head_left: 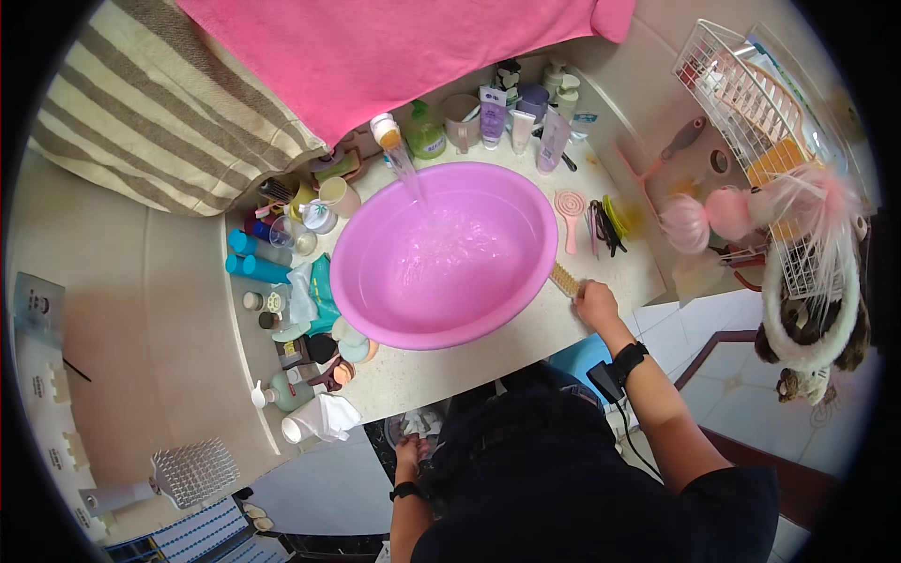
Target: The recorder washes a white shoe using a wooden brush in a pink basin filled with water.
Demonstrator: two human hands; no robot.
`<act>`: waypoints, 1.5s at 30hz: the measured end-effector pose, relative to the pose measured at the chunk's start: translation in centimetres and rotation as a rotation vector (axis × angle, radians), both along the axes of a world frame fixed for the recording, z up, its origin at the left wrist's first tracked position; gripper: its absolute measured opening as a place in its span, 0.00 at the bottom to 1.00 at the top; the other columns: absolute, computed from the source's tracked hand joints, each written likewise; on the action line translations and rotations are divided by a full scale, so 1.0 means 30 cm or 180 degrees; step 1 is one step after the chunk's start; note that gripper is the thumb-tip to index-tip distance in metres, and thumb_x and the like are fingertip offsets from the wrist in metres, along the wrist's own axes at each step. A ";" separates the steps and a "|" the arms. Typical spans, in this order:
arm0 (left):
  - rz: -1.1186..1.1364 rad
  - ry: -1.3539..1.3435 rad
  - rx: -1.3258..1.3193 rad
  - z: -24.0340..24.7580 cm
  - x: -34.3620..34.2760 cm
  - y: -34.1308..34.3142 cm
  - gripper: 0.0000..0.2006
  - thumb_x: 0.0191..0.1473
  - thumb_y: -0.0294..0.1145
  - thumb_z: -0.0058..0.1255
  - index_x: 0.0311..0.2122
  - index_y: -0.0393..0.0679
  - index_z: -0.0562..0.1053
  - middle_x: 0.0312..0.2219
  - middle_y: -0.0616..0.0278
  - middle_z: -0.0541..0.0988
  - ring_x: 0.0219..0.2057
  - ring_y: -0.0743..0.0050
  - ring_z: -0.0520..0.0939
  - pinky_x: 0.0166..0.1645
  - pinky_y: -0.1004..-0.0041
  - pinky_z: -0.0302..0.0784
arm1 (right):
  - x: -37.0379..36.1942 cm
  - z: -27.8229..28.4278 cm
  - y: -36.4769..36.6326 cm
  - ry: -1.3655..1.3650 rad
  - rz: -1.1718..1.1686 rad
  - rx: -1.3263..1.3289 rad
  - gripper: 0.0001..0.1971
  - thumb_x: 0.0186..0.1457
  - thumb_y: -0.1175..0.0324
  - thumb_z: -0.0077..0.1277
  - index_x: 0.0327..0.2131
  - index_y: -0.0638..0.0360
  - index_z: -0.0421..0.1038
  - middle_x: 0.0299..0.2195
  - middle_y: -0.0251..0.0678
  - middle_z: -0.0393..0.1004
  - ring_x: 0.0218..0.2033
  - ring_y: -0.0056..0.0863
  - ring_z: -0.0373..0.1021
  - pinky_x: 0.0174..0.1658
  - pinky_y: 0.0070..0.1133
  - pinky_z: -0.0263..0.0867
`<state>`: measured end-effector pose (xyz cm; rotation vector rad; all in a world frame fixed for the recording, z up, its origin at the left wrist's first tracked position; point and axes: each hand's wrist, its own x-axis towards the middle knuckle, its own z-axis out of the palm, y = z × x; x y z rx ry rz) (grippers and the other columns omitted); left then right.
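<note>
A round pink-purple basin (pixel 450 324) stands on the pale countertop. Clear water runs into it from a faucet (pixel 386 131) at its far left. My right hand (pixel 595 306) is closed round the end of a brush with tan bristles (pixel 564 279), just off the basin's near right side. Low below the counter's front edge hangs my left hand (pixel 408 452), beside a bin with crumpled white tissues (pixel 424 422). Its fingers are small and partly hidden, so what they hold, if anything, does not show.
Toiletry bottles and tubes, such as a purple tube (pixel 493 116), line the back. Blue-capped bottles (pixel 258 269) and jars crowd the left. A pink hairbrush (pixel 569 211) and hair ties (pixel 615 218) lie right of the basin. A white wire rack (pixel 723 84) hangs at right.
</note>
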<state>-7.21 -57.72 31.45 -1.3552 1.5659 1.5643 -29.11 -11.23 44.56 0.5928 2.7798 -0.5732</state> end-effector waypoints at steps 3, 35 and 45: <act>-0.0160 -0.0141 -0.0081 0.025 -0.012 0.016 0.14 0.51 0.34 0.41 0.43 0.43 0.68 0.28 0.63 0.77 0.25 0.76 0.79 0.23 0.78 0.67 | 0.008 0.004 -0.002 -0.0100 -0.0022 -0.0015 0.07 0.39 0.70 0.50 0.26 0.60 0.72 0.26 0.48 0.73 0.30 0.45 0.71 0.35 0.34 0.68; -0.0253 -0.0157 -0.0141 0.055 -0.090 0.046 0.12 0.54 0.37 0.41 0.41 0.46 0.69 0.27 0.65 0.78 0.23 0.80 0.76 0.24 0.78 0.65 | -0.005 0.003 0.005 -0.0346 0.0290 0.0100 0.09 0.39 0.67 0.52 0.28 0.58 0.69 0.26 0.43 0.74 0.30 0.41 0.71 0.34 0.33 0.67; -0.0207 -0.0116 -0.0172 0.065 -0.080 0.054 0.10 0.52 0.37 0.42 0.38 0.49 0.72 0.22 0.69 0.77 0.19 0.84 0.73 0.21 0.78 0.62 | -0.015 0.036 -0.006 -0.0427 0.0324 0.0122 0.10 0.40 0.68 0.51 0.29 0.61 0.70 0.28 0.45 0.74 0.32 0.41 0.72 0.35 0.33 0.67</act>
